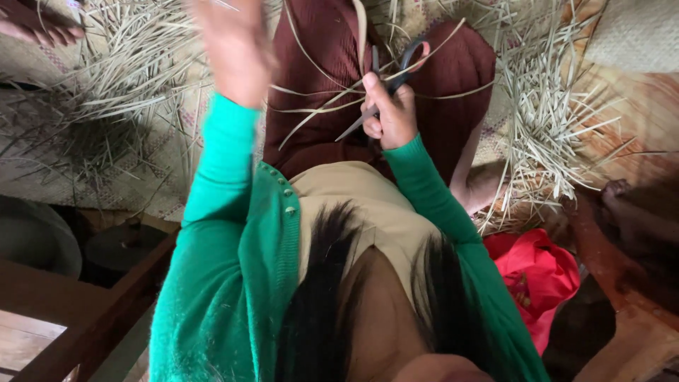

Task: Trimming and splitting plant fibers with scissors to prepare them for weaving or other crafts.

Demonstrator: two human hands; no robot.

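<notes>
1. Black scissors (385, 88) sit in the right hand (389, 117), the fingers clamped round the handles and the blades parted, tips pointing down to the left.
2. Pale straw strips (332, 92) run across the blades and over the brown skirt (318, 64) beneath them.
3. The left hand (233, 46) is up high, left of the scissors and well apart from the right hand; it's blurred, so I cannot tell whether its fingers grip anything.
4. Green sleeves (226, 163) cover both arms.
5. Loose straw (544, 106) is heaped on the mat (629, 35) to the right, and more is scattered far left.
6. A red cloth (537, 272) lies near, at the right.
7. Someone else's foot (619, 191) rests at the right edge, beside the straw.
</notes>
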